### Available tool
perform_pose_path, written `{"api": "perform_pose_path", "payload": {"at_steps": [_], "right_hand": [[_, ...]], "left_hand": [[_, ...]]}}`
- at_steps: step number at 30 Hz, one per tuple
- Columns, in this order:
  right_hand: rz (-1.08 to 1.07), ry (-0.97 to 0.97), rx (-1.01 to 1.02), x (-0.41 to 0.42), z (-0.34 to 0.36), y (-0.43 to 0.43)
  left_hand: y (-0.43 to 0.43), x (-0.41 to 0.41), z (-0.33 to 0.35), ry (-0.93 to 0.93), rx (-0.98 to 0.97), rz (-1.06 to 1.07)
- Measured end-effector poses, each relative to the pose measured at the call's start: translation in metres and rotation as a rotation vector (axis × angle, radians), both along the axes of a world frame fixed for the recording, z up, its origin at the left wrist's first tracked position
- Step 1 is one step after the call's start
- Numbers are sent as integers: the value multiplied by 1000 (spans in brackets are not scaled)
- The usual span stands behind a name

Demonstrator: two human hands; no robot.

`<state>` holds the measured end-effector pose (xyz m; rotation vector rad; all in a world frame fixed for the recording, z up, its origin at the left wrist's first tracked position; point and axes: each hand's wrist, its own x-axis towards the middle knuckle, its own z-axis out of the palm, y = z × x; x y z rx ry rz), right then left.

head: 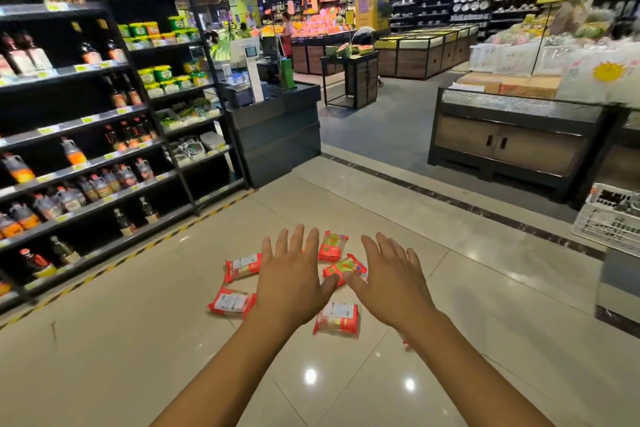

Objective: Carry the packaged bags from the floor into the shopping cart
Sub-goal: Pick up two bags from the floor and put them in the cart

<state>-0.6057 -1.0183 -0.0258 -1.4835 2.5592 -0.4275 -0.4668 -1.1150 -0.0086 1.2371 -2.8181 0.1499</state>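
Several red packaged bags lie scattered on the shiny tiled floor in front of me: one at the left, one lower left, one at the back, one in the middle and one nearest to me. My left hand hovers palm down over the bags with its fingers spread, holding nothing. My right hand is beside it, also spread and empty, its thumb over the middle bag. Part of another bag is hidden behind my right forearm. No shopping cart is in view.
A tall shelf of bottles lines the left side. A dark counter with a scale stands ahead on the left. A display stand and a white crate are on the right. A person stands far back.
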Motion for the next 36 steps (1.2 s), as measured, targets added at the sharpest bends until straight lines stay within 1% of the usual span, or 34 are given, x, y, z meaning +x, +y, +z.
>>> {"api": "perform_pose_path", "payload": {"at_steps": [6,10,14,23,26,31,36], "right_hand": [[-34,-38,37,-54,-16,-43],[-54,-23,75,-90,-26,-81],[-75,-4,109,-134,-34,-128],[-145,4,203,-246,-63,-245],[-166,-18,237,-278,-83,-273],[-195,-79,306,-320,-132,-304],[-225,-205,361,-366,-211,-331]], "left_hand": [[-49,-60,-19,-3,36,-56],[-92,-99,-33,4,49,-93],[-147,-144,-52,34,90,-136],[-282,-240,-102,-2,186,-194],[-319,-265,-120,-40,188,-218],[-365,-303,-165,-127,246,-232],[-399,-341,-234,-211,317,-208]]}}
